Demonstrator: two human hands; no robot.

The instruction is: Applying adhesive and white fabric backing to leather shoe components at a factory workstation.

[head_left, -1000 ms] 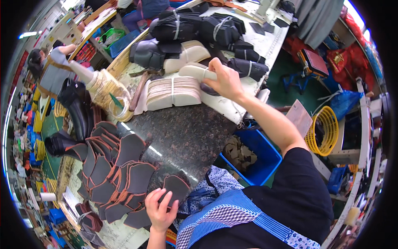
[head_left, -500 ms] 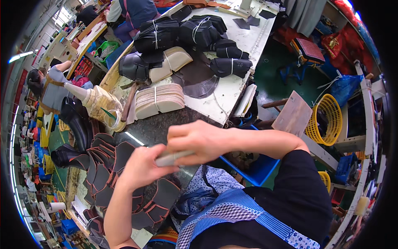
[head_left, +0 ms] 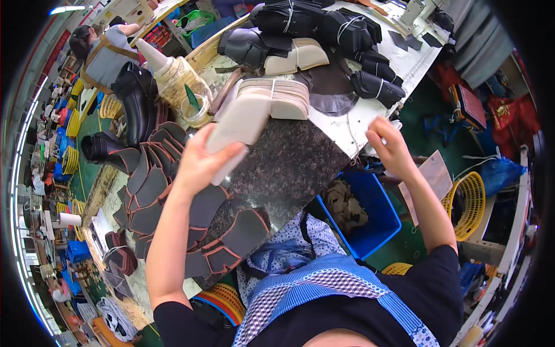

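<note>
My left hand (head_left: 201, 157) grips a pale, flat piece with a rounded end (head_left: 241, 118) between thumb and fingers. It is tilted above the dark speckled stone slab (head_left: 283, 168) and blurred by motion. Just behind it stands a stack of similar pale curved pieces (head_left: 292, 104) tied with white string. My right hand (head_left: 390, 144) is held apart to the right, near the white table's corner, above the far end of a blue bin (head_left: 373, 231). Its fingers are curled in, and whether anything small is in them is hidden.
Dark grey pieces with reddish edges (head_left: 147, 217) overlap at the left. Behind them are black boots (head_left: 136, 101) and a crusted glue container (head_left: 182, 87). Black tied bundles (head_left: 289, 20) lie at the back. Beige scraps (head_left: 344, 205) fill part of the bin. A yellow basket (head_left: 465, 205) stands right.
My hands were together over the slab on a pale piece. Now they are apart: the left has lifted the piece toward the stack, the right has swung out rightward. The view has shifted.
</note>
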